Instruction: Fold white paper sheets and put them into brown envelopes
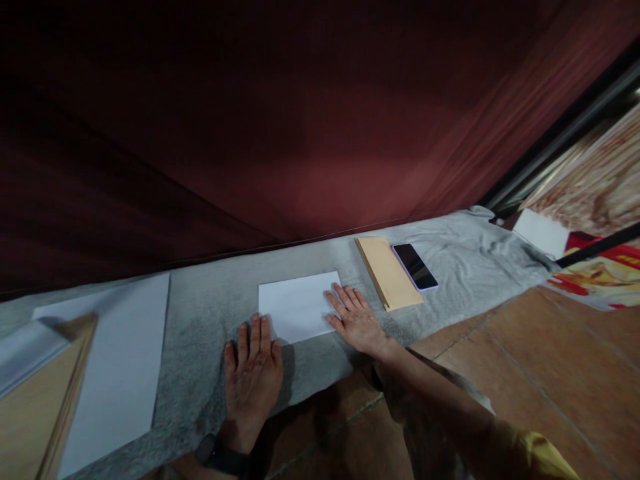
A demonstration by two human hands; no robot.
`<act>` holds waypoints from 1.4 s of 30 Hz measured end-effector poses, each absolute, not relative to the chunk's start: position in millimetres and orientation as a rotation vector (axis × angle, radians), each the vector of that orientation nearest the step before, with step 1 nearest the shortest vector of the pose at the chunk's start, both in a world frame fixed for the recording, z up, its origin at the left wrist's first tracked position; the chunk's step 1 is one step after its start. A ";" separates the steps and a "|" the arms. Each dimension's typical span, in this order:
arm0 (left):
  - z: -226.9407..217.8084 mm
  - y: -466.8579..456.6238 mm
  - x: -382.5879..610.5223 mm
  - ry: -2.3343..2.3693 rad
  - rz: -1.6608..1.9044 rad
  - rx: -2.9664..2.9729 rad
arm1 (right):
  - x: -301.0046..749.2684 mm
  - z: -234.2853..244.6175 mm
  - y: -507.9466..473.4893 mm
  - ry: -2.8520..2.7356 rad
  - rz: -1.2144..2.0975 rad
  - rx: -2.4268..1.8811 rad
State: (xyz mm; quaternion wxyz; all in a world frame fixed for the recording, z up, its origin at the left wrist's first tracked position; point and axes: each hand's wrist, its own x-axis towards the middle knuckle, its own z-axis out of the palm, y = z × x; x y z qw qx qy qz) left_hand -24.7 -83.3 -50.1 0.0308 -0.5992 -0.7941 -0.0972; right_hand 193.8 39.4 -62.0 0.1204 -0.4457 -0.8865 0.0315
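Observation:
A white sheet of paper [295, 303], perhaps folded, lies flat on the grey cloth [210, 320] in front of me. My left hand [254, 373] rests flat at its lower left corner, fingers stretched out and holding nothing. On the paper's right edge lies my right hand [354, 317], its fingers spread and pressed down on the sheet. Just right of that hand is a stack of brown envelopes [387, 273]. A phone [415, 267] with a dark screen and a light purple case lies against the envelopes' right side.
At the left are a large white sheet [125, 360], more brown envelopes [45, 407] and folded white paper [27, 353]. A dark red curtain [300, 133] hangs behind the cloth. Tiled floor [540, 360] lies below; a white box [541, 233] stands at the far right.

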 end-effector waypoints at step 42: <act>-40.3 -76.1 -23.4 -2.348 -0.021 -1.803 | 347.7 -54.9 82.9 -1.982 0.519 -1.404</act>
